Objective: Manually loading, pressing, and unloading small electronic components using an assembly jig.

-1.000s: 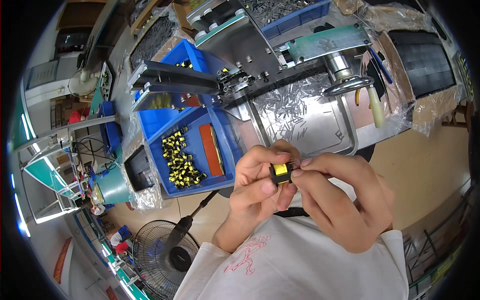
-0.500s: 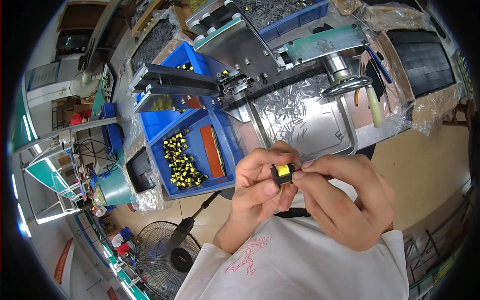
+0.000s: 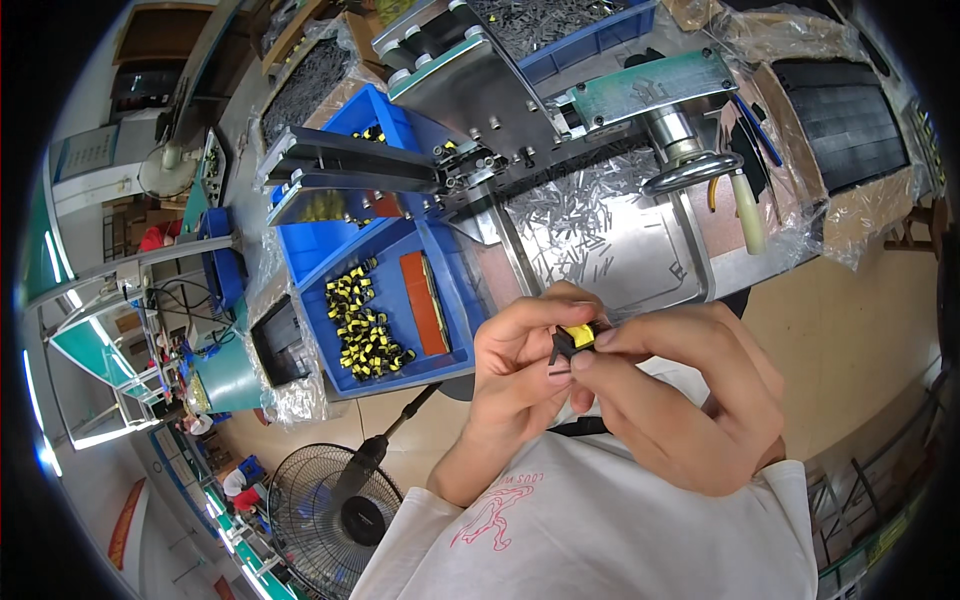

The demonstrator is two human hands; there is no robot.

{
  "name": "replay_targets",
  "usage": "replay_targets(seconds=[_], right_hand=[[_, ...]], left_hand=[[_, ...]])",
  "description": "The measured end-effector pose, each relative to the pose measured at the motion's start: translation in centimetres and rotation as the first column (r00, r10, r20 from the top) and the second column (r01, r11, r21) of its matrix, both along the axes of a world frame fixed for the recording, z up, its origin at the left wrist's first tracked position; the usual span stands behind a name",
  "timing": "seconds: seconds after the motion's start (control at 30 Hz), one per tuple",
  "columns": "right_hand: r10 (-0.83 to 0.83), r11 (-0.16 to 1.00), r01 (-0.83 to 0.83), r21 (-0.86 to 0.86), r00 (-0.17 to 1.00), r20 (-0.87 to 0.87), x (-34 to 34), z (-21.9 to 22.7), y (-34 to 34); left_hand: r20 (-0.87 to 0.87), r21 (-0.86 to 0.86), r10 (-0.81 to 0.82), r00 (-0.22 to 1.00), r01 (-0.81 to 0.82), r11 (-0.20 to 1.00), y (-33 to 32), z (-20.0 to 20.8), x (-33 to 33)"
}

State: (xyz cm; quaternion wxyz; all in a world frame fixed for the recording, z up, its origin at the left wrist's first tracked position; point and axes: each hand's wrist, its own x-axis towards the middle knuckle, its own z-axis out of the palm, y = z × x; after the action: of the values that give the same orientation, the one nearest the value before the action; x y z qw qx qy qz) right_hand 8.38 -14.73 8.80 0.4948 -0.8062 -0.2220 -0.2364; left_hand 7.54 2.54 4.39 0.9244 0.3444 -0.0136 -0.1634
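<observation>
A small coil bobbin (image 3: 578, 338), black with a yellow-wrapped middle, is held between both my hands just in front of my shirt. My left hand (image 3: 522, 360) pinches it from the left with thumb and fingers. From the right, my right hand (image 3: 690, 385) grips it between thumb and forefinger, with the other fingers curled. Part of the bobbin is hidden by the fingertips. Many similar yellow-and-black bobbins (image 3: 360, 330) lie heaped in a blue bin (image 3: 325, 352) to the left, beside a flat reddish-brown block (image 3: 420, 300).
A bench press with a green arm (image 3: 655, 92), a handwheel (image 3: 695, 173) and metal guide rails (image 3: 350, 160) stands ahead. Below it, a metal tray (image 3: 640, 270) holds loose dark strips. A floor fan (image 3: 335, 510) is at lower left; a plastic-lined carton (image 3: 840, 120) sits at right.
The bobbin has been turned and tilted between my fingers, showing its yellow side more upward. Both hands stay in nearly the same place, with my right fingers shifted slightly left.
</observation>
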Motion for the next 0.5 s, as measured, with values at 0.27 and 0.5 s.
replay_targets(seconds=[0.27,0.5], right_hand=[[-0.065,0.998,0.067,0.001,0.977,-0.203,1.3,-0.7,-0.5],[0.078,0.995,-0.083,-0.053,0.993,-0.088,2.3,-1.6,1.0]], left_hand=[[0.032,0.116,0.068,0.997,-0.071,0.991,0.5,-0.3,0.6],[0.271,0.411,0.101,0.957,-0.21,0.887,1.8,-0.9,1.4]])
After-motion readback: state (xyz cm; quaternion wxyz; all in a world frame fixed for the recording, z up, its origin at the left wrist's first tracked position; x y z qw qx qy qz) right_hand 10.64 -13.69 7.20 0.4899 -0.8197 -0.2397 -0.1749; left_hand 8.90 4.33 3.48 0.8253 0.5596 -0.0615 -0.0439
